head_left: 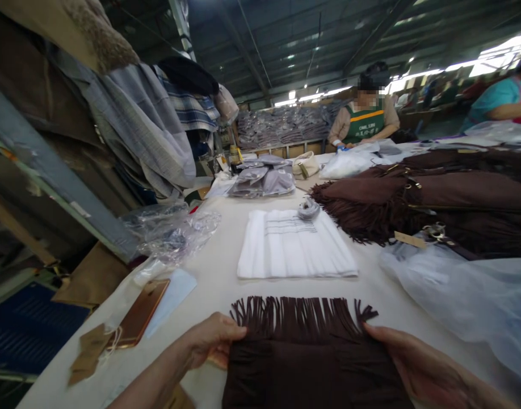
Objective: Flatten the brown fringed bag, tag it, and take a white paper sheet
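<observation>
Together, the left fingers (235, 331) and right fingers (382, 333) pinch a brown fringed piece (307, 369); folded white cloth (294, 250) lies beyond.

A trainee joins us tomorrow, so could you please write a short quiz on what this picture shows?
1. What do the left hand and right hand hold by its sides?
A) a bundle of paper tags
B) a fringed dark brown piece
C) a clear plastic bag

2. True or false: the folded white cloth lies farther from the wearer than the fringed dark brown piece.

3. Fill in the missing word: a person in the background wears a green ___.

Key: 1. B; 2. true; 3. apron.
</observation>
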A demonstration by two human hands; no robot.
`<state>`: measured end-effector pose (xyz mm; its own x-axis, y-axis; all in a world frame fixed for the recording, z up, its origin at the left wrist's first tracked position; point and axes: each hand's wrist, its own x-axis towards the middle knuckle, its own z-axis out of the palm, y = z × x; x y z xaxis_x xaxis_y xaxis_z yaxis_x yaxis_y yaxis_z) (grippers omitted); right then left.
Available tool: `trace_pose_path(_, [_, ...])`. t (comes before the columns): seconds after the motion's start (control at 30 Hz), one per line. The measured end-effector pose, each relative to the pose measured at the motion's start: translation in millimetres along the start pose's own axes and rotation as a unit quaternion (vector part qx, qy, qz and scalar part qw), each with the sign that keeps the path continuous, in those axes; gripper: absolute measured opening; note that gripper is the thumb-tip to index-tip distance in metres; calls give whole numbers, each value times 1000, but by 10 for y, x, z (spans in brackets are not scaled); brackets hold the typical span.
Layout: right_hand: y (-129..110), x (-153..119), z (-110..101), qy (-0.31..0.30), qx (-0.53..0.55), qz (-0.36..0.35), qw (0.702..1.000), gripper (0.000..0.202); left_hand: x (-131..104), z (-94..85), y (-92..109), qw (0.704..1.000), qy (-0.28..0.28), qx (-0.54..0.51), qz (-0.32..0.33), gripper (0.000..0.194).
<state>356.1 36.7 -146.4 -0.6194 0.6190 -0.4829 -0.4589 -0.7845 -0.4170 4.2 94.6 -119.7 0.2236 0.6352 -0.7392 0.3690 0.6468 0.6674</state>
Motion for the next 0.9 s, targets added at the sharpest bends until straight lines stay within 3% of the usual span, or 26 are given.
trace_pose_path(0.1, [-32,69,-30,-37,49,4,998,29,96,34,82,992,-102,-72,11,51])
trace_pose_path(0.23, [-71,173,-73,-65,71,25,995,33,297,111,164,957,-245,-154,14,44])
trace_pose_path(0.4, [-128,339,-77,-78,15,44,996,37,540,212,253,913,-385,-134,-32,43])
trace_pose_path(0.57, [-227,479,39,-105,-42,36,993,42,681,338,298,912,-387,-131,-44,50])
trace_pose_path(0.73, [-352,493,213,-87,-156,32,983,52,704,451,424,916,-386,-110,-13,53])
trace_pose_path(0.83, [-374,362,333,-91,-301,16,949,40,545,497,553,918,-393,-46,19,58])
trace_pose_path(0.9, [-314,219,432,-74,-432,-24,898,30,338,537,594,919,-381,45,93,54])
